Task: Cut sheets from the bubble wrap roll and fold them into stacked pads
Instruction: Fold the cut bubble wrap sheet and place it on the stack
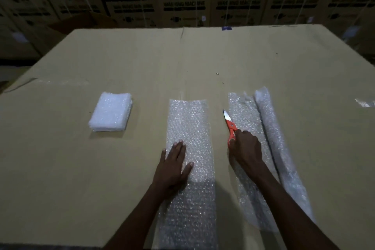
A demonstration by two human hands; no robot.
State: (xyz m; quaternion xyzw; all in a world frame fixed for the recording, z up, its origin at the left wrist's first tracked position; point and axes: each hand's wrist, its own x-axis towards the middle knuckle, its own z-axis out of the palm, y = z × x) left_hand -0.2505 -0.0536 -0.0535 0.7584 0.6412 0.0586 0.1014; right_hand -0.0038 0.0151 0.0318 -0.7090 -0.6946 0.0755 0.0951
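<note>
A long cut strip of bubble wrap (188,128) lies flat in the middle of the cardboard table (60,158), running toward me. My left hand (174,165) rests flat on the strip's left side, fingers straight. To the right, the bubble wrap roll (272,128) lies with a loose flap (242,111) unrolled beside it. My right hand (244,146) grips the orange handles of a pair of scissors (229,124), blades closed and pointing away, at the flap's left edge. A stack of folded white pads (110,111) sits at the left.
A small scrap of bubble wrap (365,103) lies at the table's far right edge. Stacked cardboard boxes (182,4) printed "washing machine" form a wall behind the table. The table's front edge runs along the bottom left.
</note>
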